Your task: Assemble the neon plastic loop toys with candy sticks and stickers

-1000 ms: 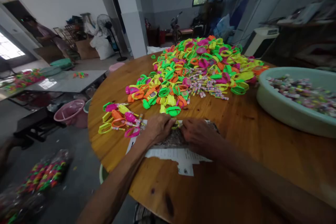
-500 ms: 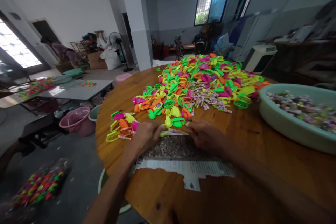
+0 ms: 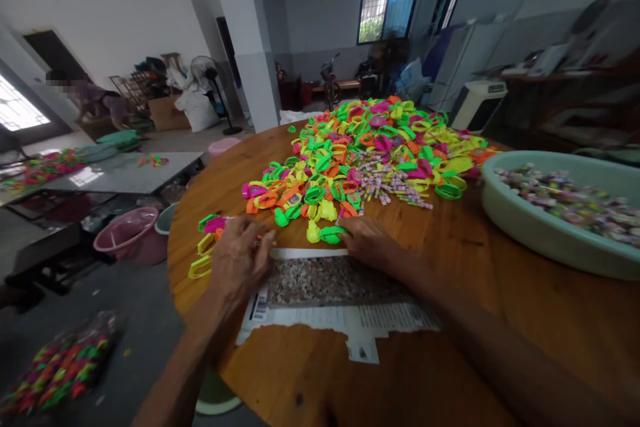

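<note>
On the round wooden table (image 3: 280, 360) lies a speckled stone slab (image 3: 330, 280) over torn printed paper (image 3: 365, 345). My left hand (image 3: 243, 257) is at the slab's left end, beside a small group of bright plastic pieces (image 3: 201, 268); its fingers are curled, and anything between them is hidden. Beyond the slab, my right hand (image 3: 367, 240) has its fingertips closed on a green plastic ring (image 3: 331, 235) at the front of a big pile of coloured rings (image 3: 345, 167). Several wrapped candy sticks (image 3: 383, 181) lie within that pile.
A pale green basin (image 3: 555, 240) of small wrapped pieces stands on the right of the table. To the left are a pink tub (image 3: 131, 233), a grey table (image 3: 145, 177), and a bag of coloured pieces (image 3: 65, 363) on the floor. A person (image 3: 100, 103) bends over at the far left.
My hands have moved apart; the left went left to the small group. The stick and yellow piece held between them are no longer seen there. My right hand has reached the green ring.
</note>
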`<state>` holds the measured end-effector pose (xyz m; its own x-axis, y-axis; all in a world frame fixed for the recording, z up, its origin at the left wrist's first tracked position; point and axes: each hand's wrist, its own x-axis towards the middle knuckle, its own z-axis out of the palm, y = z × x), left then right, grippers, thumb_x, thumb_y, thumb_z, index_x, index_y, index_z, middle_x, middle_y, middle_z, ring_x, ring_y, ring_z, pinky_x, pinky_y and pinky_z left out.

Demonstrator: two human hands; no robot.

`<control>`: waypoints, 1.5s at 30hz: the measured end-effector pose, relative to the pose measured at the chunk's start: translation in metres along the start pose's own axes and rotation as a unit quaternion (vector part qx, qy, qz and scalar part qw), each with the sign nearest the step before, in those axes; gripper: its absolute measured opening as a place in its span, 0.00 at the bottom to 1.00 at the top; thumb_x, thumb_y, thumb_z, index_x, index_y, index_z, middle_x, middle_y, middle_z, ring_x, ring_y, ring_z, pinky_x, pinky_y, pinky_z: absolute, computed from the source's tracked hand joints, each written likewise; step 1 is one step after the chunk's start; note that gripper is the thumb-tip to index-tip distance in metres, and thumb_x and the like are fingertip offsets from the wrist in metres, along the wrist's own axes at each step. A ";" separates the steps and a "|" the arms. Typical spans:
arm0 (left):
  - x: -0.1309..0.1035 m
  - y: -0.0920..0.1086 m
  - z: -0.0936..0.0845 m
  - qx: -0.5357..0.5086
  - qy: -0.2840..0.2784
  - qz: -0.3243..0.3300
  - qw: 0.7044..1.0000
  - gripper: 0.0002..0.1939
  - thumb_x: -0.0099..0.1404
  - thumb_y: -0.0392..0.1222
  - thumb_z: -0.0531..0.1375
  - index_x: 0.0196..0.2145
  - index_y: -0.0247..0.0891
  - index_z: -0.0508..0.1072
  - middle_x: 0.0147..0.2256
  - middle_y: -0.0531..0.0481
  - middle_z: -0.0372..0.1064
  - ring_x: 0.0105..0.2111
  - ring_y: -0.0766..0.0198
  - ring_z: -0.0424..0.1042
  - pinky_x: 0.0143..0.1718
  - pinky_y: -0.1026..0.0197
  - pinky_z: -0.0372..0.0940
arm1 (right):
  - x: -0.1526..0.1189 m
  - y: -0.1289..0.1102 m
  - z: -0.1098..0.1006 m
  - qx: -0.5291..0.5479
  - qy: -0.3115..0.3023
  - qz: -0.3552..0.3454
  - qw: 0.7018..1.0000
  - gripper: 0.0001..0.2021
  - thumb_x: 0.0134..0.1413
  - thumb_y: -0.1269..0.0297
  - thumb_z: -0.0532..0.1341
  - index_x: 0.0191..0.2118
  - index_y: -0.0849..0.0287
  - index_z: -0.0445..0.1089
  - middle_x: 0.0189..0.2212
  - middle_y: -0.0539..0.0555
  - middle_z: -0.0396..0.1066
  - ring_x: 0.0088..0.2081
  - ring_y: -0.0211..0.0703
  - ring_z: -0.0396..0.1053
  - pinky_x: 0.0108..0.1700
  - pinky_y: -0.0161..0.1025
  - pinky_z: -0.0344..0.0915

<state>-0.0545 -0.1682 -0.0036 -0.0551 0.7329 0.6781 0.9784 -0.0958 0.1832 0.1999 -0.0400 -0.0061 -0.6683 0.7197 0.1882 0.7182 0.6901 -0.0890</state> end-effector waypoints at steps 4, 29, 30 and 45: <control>0.020 0.051 0.026 -0.135 -0.094 0.074 0.984 0.16 0.71 0.46 0.54 0.51 0.37 0.72 0.46 0.41 0.71 0.47 0.54 0.69 0.48 0.53 0.67 | -0.020 -0.001 -0.003 0.063 0.061 -0.039 0.995 0.08 0.65 0.67 0.54 0.39 0.59 0.70 0.35 0.55 0.75 0.37 0.43 0.70 0.38 0.37 0.57; 0.049 0.087 0.054 -0.207 -0.334 0.168 0.904 0.12 0.66 0.40 0.58 0.46 0.40 0.75 0.43 0.45 0.73 0.44 0.54 0.70 0.45 0.55 0.65 | 0.056 0.127 -0.004 -0.035 0.010 0.253 0.967 0.16 0.58 0.66 0.54 0.46 0.67 0.75 0.44 0.69 0.75 0.46 0.55 0.73 0.42 0.40 0.62; 0.048 0.087 0.053 -0.208 -0.337 0.169 0.903 0.12 0.66 0.39 0.58 0.46 0.40 0.75 0.43 0.45 0.73 0.45 0.54 0.70 0.46 0.54 0.65 | 0.057 0.128 -0.005 -0.035 0.006 0.246 0.969 0.16 0.58 0.66 0.54 0.46 0.67 0.75 0.43 0.69 0.75 0.45 0.54 0.73 0.41 0.40 0.62; 0.035 0.079 0.062 -0.282 -0.302 0.151 0.898 0.16 0.65 0.42 0.61 0.51 0.39 0.74 0.44 0.45 0.75 0.43 0.57 0.72 0.46 0.55 0.67 | -0.012 0.109 -0.028 -0.069 -0.074 0.089 0.991 0.10 0.51 0.74 0.57 0.37 0.64 0.74 0.34 0.61 0.74 0.37 0.46 0.69 0.36 0.37 0.56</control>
<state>0.0328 -0.1081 -0.0095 0.4796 0.8319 0.2790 0.6651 -0.5521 0.5028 0.2910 0.0244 0.0093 -0.5417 0.8399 0.0345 0.8406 0.5410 0.0287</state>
